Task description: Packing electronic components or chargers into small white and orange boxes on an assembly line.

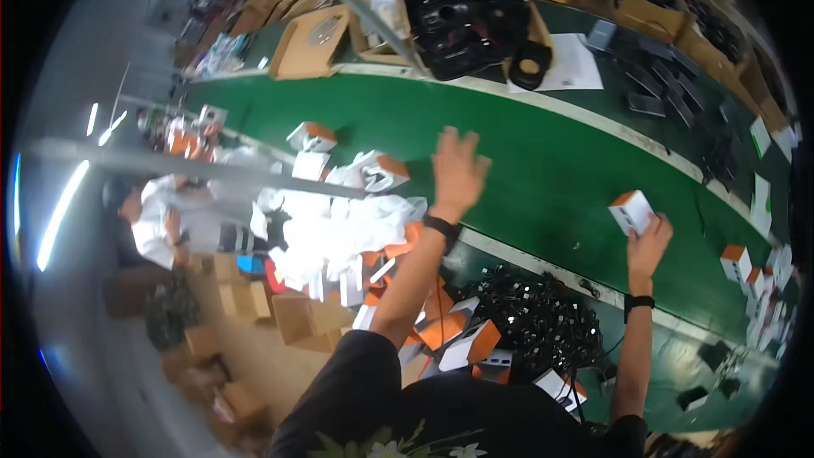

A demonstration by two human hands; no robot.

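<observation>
My right hand (649,246) grips a small white box (632,213) with an orange end, over the right part of the green belt (543,144). Reaching forward above the belt's middle, my left hand (459,171) has its fingers spread and holds nothing; it is slightly blurred. To its left lie white-and-orange boxes (380,171) and a heap of white plastic bags (339,233). Between my arms, on the near side of the belt, is a pile of black cables (538,314). More white-and-orange boxes (471,345) lie beside the cables, close to my body.
Beyond the belt stand cartons of black items (466,21). Dark flat devices (657,80) lie at the far right. Several small boxes (736,264) are stacked at the right edge. A metal bar (195,165) crosses the left side, where another person (157,220) is.
</observation>
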